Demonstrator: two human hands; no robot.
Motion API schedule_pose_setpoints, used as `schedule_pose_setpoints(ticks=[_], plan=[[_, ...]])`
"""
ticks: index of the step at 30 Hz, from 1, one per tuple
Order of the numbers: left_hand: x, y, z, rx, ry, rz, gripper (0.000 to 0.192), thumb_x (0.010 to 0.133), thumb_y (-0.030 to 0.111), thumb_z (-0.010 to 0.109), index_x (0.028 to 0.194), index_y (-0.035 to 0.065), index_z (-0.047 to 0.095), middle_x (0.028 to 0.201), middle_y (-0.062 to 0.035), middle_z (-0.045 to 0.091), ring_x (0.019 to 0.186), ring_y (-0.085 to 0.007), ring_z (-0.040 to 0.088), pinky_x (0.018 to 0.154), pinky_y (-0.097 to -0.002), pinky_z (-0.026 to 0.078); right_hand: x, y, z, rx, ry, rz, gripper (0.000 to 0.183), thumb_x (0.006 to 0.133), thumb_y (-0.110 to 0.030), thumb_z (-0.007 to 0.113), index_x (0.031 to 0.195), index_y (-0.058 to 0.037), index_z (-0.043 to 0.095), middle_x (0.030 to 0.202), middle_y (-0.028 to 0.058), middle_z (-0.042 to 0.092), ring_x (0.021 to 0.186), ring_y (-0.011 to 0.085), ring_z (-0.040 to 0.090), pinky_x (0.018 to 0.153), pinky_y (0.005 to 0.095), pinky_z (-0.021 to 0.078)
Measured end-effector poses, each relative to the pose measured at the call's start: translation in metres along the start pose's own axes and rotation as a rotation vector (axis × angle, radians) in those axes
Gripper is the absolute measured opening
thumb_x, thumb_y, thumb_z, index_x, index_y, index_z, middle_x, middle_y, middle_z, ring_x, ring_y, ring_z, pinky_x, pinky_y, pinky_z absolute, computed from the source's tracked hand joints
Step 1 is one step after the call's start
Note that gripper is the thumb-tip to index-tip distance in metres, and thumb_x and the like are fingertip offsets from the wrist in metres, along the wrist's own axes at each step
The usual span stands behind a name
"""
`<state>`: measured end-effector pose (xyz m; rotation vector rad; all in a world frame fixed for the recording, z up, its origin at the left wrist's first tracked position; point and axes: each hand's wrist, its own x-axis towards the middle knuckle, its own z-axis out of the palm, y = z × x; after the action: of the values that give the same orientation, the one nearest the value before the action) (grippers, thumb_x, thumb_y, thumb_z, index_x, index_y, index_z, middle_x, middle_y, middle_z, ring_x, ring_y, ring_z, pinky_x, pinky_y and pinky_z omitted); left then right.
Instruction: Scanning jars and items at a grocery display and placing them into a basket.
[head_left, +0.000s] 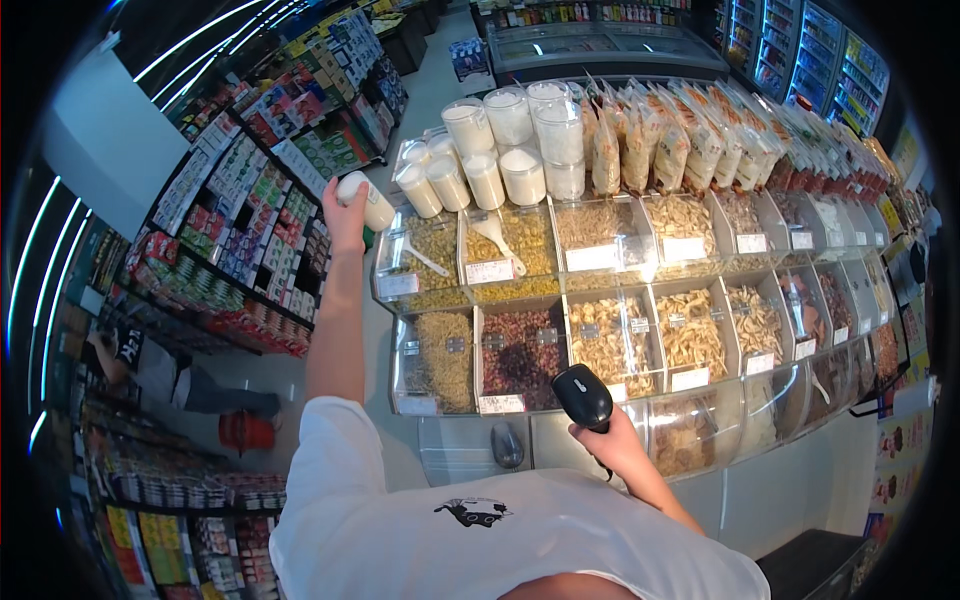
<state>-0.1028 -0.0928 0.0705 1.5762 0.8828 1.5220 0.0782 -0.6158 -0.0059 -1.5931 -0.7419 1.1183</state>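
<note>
My left hand (347, 215) grips a clear jar of white contents (377, 210), tilted, at the left end of the bulk-food display. Beside it on the display's top stand several similar jars (487, 180), some stacked, next to a row of filled plastic bags (671, 154). My right hand (616, 442) holds a black handheld barcode scanner (583, 397) by its handle, above the front bins. Under the scanner lie clear-lidded bins, one with dried rosebuds (517, 349), another with pale dried slices (611, 330). White scoops (493, 231) rest on the upper left bins.
Shelves of packaged goods (255, 217) stand to the left across an aisle. Down that aisle is another person (161, 375) near a red basket (247, 431). A chest freezer (600, 49) is beyond the display, with glass-door drinks coolers (817, 60) at the far right. A metal scoop (507, 444) lies low in front.
</note>
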Motion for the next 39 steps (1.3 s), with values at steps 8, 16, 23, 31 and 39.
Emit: schedule_pose_setpoints(ticks=[8, 16, 23, 31, 39], plan=[[0.107, -0.094, 0.032, 0.217, -0.053, -0.065, 0.083, 0.084, 0.024, 0.078, 0.149, 0.0033, 0.030, 0.137, -0.0180, 0.051, 0.119, -0.0281, 0.055, 0.091, -0.0408, 0.050, 0.035, 0.019, -0.016, 0.084, 0.156, 0.126, 0.020, 0.082, -0.011, 0.076, 0.097, -0.0055, 0.064, 0.069, -0.0012, 0.060, 0.057, 0.0071, 0.053, 0.052, 0.0263, 0.0424], [0.098, -0.099, 0.047, 0.132, -0.212, -0.283, 0.088, 0.078, 0.010, 0.079, 0.149, 0.0040, 0.028, 0.133, -0.0185, 0.051, 0.116, -0.0295, 0.056, 0.094, -0.0409, 0.050, 0.046, 0.037, -0.025, 0.178, 0.256, 0.174, 0.017, 0.083, -0.008, 0.074, 0.094, -0.0053, 0.062, 0.060, -0.0018, 0.056, 0.049, 0.0070, 0.050, 0.046, 0.0261, 0.0385], [0.074, -0.105, 0.047, 0.182, -0.277, -0.391, 0.069, 0.076, 0.005, 0.078, 0.134, 0.0033, 0.041, 0.128, -0.0153, 0.054, 0.116, -0.0274, 0.057, 0.094, -0.0389, 0.048, 0.044, 0.031, -0.024, 0.157, 0.240, 0.214, 0.016, 0.083, -0.009, 0.074, 0.094, -0.0053, 0.062, 0.061, -0.0016, 0.056, 0.049, 0.0071, 0.050, 0.045, 0.0264, 0.0374], [0.083, -0.126, 0.046, 0.249, -0.182, -0.312, 0.067, 0.075, 0.006, 0.079, 0.133, 0.0059, 0.046, 0.130, -0.0125, 0.056, 0.119, -0.0270, 0.055, 0.094, -0.0370, 0.047, 0.036, 0.036, -0.027, 0.199, 0.237, 0.228, 0.019, 0.083, -0.011, 0.074, 0.095, -0.0060, 0.060, 0.059, -0.0014, 0.054, 0.049, 0.0081, 0.050, 0.046, 0.0272, 0.0394], [0.101, -0.153, 0.036, 0.208, -0.200, -0.321, 0.074, 0.076, 0.005, 0.077, 0.141, 0.0036, 0.042, 0.131, -0.0131, 0.058, 0.114, -0.0250, 0.059, 0.091, -0.0350, 0.048, 0.043, 0.045, -0.030, 0.180, 0.222, 0.192, 0.016, 0.082, -0.004, 0.071, 0.090, -0.0038, 0.058, 0.061, 0.0012, 0.056, 0.049, 0.0104, 0.052, 0.046, 0.0280, 0.0402]])
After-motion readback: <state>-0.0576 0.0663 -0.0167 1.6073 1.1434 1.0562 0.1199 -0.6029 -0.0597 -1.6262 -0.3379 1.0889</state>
